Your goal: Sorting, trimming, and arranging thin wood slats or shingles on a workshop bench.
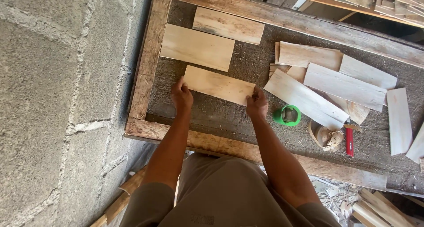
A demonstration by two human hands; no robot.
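Both my hands grip one thin pale wooden sheet (218,85) that lies across the grey work surface (212,114). My left hand (181,95) pinches its left end and my right hand (256,103) pinches its right end. Two similar sheets lie just beyond it: one (197,47) straight ahead, another (228,25) further back. All three sit inside the left part of a rough wooden frame (149,59).
A pile of loose wooden sheets (329,83) lies to the right. Near my right hand sit a green tape roll (287,115), a curled brown strip (325,136) and a red-handled cutter (349,141). A block wall (57,99) stands at the left. Scrap wood (380,207) lies below right.
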